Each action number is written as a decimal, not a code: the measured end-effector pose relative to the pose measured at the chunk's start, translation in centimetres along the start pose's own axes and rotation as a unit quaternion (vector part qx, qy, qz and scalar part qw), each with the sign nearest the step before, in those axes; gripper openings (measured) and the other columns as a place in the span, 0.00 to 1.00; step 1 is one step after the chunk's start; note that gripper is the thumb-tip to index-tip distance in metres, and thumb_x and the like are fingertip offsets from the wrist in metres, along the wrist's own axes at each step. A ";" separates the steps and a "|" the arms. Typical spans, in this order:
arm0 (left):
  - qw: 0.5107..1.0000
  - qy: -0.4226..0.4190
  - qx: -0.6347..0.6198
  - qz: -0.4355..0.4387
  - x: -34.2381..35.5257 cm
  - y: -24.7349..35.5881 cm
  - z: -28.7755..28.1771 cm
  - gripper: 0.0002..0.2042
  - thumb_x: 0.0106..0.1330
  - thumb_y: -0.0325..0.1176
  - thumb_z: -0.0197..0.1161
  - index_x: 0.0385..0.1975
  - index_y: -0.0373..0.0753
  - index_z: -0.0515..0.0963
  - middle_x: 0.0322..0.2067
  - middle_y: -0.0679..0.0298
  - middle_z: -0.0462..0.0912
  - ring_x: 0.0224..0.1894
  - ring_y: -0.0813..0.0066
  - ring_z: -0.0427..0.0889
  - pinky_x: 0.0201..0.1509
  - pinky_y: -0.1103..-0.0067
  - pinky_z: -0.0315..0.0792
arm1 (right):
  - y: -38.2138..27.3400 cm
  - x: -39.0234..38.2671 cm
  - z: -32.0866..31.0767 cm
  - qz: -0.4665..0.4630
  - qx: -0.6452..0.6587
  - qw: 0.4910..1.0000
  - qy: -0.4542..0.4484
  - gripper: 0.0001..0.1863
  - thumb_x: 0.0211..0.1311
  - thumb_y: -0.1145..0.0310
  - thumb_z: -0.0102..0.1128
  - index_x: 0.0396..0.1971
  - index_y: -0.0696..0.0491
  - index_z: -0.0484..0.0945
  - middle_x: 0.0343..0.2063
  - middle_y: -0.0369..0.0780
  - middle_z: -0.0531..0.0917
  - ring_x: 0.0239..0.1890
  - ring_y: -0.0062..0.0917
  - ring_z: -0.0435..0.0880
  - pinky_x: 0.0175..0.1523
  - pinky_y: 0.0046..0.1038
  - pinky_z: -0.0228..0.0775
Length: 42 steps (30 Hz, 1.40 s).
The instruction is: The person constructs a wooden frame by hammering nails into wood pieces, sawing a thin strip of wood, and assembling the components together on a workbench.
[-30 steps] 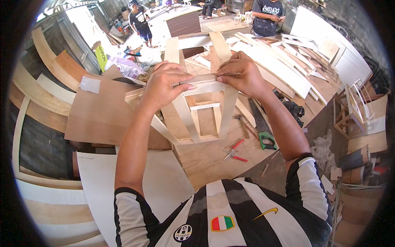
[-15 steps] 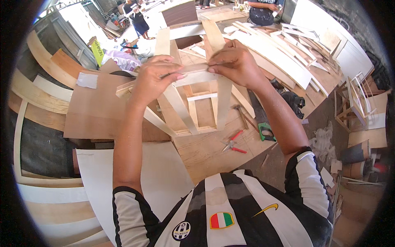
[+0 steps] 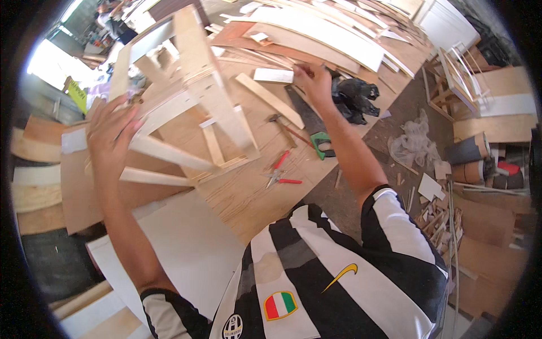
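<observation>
My left hand (image 3: 114, 131) is at the near-left part of the pale wooden frame (image 3: 203, 90), fingers bent around a thin dark item too blurred to name. My right hand (image 3: 310, 80) is at the right end of a small white block (image 3: 272, 75), fingers curled; I cannot tell whether it grips the block. Below lie a hammer (image 3: 288, 131), a green-handled handsaw (image 3: 320, 144) and red-handled pliers (image 3: 279, 172) on the plywood table (image 3: 231, 203). A black lumpy object (image 3: 355, 99) lies beside my right forearm.
Loose boards and strips (image 3: 316, 34) cover the far table. A white sheet (image 3: 158, 243) lies near left. At right are a small wooden frame (image 3: 446, 79), crumpled plastic (image 3: 409, 144) and offcuts on the floor. Another person (image 3: 110, 20) is at the far left.
My view has swung rightward. My right hand has left the frame's crosspiece and moved right to the white block; my left hand remains at the frame.
</observation>
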<state>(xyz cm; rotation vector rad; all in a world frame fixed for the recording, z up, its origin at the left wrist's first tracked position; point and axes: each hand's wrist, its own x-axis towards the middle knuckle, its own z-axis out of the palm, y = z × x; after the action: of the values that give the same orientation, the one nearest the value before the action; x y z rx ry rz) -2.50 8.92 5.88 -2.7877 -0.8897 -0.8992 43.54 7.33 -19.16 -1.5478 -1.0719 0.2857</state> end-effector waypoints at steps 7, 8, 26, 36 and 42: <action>0.992 -0.032 0.118 -0.037 -1.6 -0.6 0.2 0.18 0.62 0.20 0.67 0.52 0.36 0.88 0.52 0.53 0.89 0.66 0.54 0.80 0.75 0.54 0.66 | 22.1 -6.9 -6.1 0.204 -0.224 0.950 0.079 0.12 0.62 0.71 0.61 0.42 0.58 0.88 0.42 0.52 0.89 0.47 0.48 0.88 0.55 0.44 0.79; 0.995 -0.019 0.081 -0.054 -1.7 -1.0 0.3 0.17 0.62 0.19 0.66 0.52 0.35 0.88 0.53 0.53 0.89 0.67 0.53 0.80 0.75 0.54 0.65 | 24.9 -7.4 -7.0 0.168 -0.268 0.941 0.116 0.13 0.64 0.70 0.60 0.43 0.58 0.88 0.42 0.53 0.89 0.48 0.49 0.88 0.56 0.44 0.79; 0.997 -0.025 0.013 -0.071 -3.1 -1.9 -0.6 0.18 0.70 0.43 0.69 0.54 0.42 0.88 0.50 0.55 0.91 0.69 0.42 0.76 0.74 0.51 0.66 | 32.4 -3.4 -4.4 0.224 -0.437 0.867 -0.077 0.14 0.72 0.71 0.53 0.42 0.57 0.88 0.46 0.52 0.89 0.51 0.50 0.89 0.54 0.48 0.84; 0.996 -0.035 0.026 -0.082 -3.2 -1.5 -1.2 0.18 0.71 0.42 0.69 0.54 0.38 0.88 0.49 0.52 0.91 0.69 0.38 0.75 0.73 0.49 0.67 | 31.3 -3.1 -3.7 0.256 -0.438 0.845 -0.169 0.15 0.71 0.69 0.52 0.41 0.57 0.89 0.46 0.54 0.88 0.50 0.50 0.89 0.54 0.48 0.84; 0.997 -0.044 0.033 -0.061 -4.2 -3.0 -1.5 0.17 0.72 0.40 0.66 0.54 0.37 0.87 0.51 0.50 0.90 0.69 0.36 0.75 0.72 0.48 0.67 | 30.3 -3.1 -3.7 0.245 -0.424 0.862 -0.132 0.14 0.72 0.71 0.52 0.50 0.58 0.82 0.52 0.50 0.87 0.54 0.47 0.87 0.57 0.47 0.83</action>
<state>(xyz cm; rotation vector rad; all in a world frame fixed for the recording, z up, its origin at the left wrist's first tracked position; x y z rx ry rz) -7.66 8.95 4.51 -2.7618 -1.0916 -0.7510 58.55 5.41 -45.89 -2.6545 -1.0504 0.4078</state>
